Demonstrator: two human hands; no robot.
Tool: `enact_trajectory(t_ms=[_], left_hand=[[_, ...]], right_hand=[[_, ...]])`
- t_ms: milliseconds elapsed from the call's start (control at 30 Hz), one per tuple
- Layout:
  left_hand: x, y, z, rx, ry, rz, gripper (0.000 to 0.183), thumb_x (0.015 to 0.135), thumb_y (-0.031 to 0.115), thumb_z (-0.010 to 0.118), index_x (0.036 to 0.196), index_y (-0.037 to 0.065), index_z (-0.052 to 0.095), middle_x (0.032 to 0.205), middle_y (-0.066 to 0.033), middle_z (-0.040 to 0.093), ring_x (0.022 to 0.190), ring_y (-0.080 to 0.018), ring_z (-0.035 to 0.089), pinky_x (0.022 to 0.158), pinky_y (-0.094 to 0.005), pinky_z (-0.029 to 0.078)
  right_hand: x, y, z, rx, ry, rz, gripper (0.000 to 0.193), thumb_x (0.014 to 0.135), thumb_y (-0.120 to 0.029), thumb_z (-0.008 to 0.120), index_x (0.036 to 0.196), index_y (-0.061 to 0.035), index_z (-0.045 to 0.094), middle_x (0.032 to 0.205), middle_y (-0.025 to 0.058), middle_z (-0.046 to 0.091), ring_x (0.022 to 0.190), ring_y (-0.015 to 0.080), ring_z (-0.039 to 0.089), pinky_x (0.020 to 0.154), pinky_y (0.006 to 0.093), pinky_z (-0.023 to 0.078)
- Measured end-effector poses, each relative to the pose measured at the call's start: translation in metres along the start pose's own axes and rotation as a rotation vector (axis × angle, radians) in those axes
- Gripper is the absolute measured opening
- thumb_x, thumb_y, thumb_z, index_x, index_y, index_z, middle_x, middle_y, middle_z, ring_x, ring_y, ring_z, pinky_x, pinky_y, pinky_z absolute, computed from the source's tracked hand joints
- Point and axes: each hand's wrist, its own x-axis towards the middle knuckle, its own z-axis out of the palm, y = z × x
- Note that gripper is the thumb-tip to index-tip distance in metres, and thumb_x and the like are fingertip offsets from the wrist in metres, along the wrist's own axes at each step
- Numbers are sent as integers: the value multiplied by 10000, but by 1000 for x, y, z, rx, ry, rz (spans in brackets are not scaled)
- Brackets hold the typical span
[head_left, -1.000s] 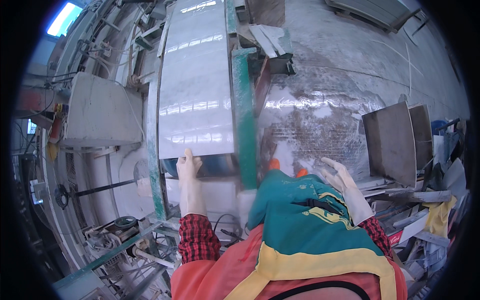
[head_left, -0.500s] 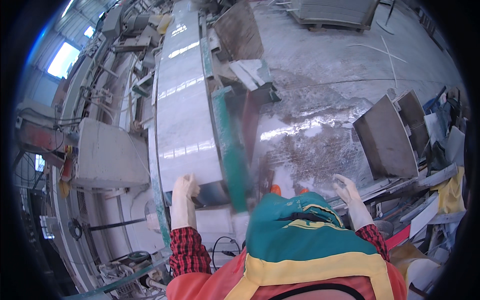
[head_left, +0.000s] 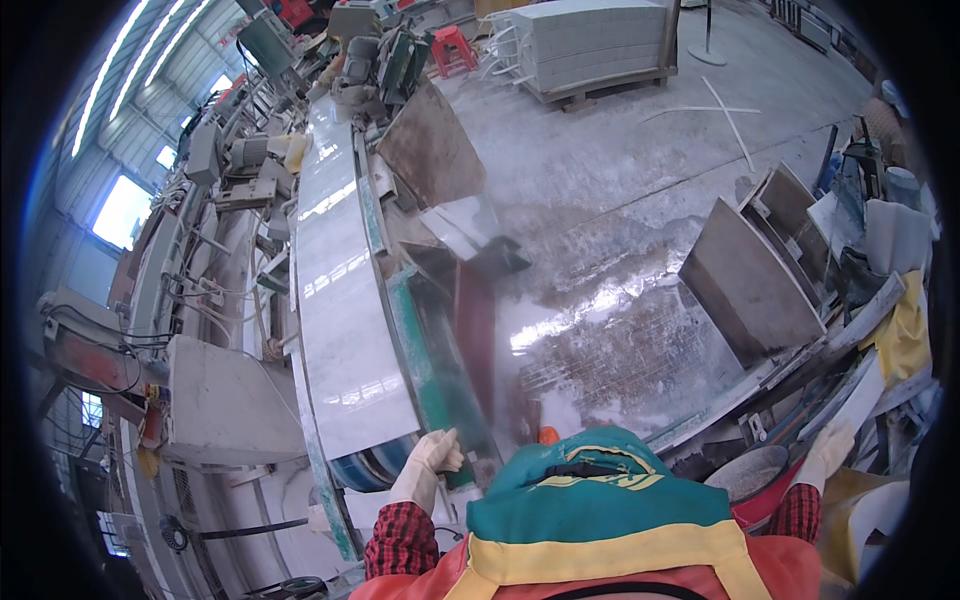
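My left hand (head_left: 435, 458), in a pale glove, is at the near end of the green rail (head_left: 412, 340) beside the conveyor. Its fingers are curled in, and I see nothing in them. Along the conveyor lies a long, glossy white slab (head_left: 345, 310), its near edge short of the blue roller (head_left: 365, 470). Out to the right, my gloved right hand (head_left: 830, 450) has its fingers closed round the near end of a white strip (head_left: 862, 395). That strip lies among other offcuts, and part of my grip is hard to make out.
Brown boards (head_left: 750, 285) lean at the right, near a yellow cloth (head_left: 905, 325). A round basin (head_left: 748, 472) stands by my right side. Stacked pale slabs (head_left: 590, 50) rest on a pallet at the back. Machinery (head_left: 235, 385) lines the left. The floor (head_left: 620, 350) looks wet.
My view has tilted up and shifted. My left hand has left the slab's near edge for the green rail. My right hand has reached further right, from open to closed on the white strip.
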Motion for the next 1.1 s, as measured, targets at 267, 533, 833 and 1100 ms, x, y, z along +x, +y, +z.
enact_trajectory(t_ms=[267,533,833,1100], left_hand=[[2,-7,21,16,200,72,355,1003,356,521,849,37,548,658,-119,628,493,-203,591,496,-327,535],[-21,-2,29,8,171,257,344,997,383,535,878,61,544,659,-84,618,519,-168,584,541,-303,539],[-13,-4,27,24,225,170,337,996,367,548,882,50,555,704,-112,653,523,-184,610,517,-326,560],[-14,-10,28,-3,211,199,381,969,437,585,884,67,550,704,-81,640,560,-164,593,582,-311,544]], right_hand=[[-20,34,56,108,28,61,502,1010,-376,443,1258,43,565,1296,248,571,1203,401,532,1031,445,424],[-21,6,36,160,115,280,523,962,-452,522,1158,23,616,1143,253,634,1059,409,598,923,448,465],[-31,-11,15,-48,70,208,554,985,-473,480,1350,-58,527,1386,157,539,1252,334,510,991,454,433],[-38,-16,0,-21,65,199,540,986,-445,499,1366,-61,512,1386,147,539,1257,326,502,1006,452,411]])
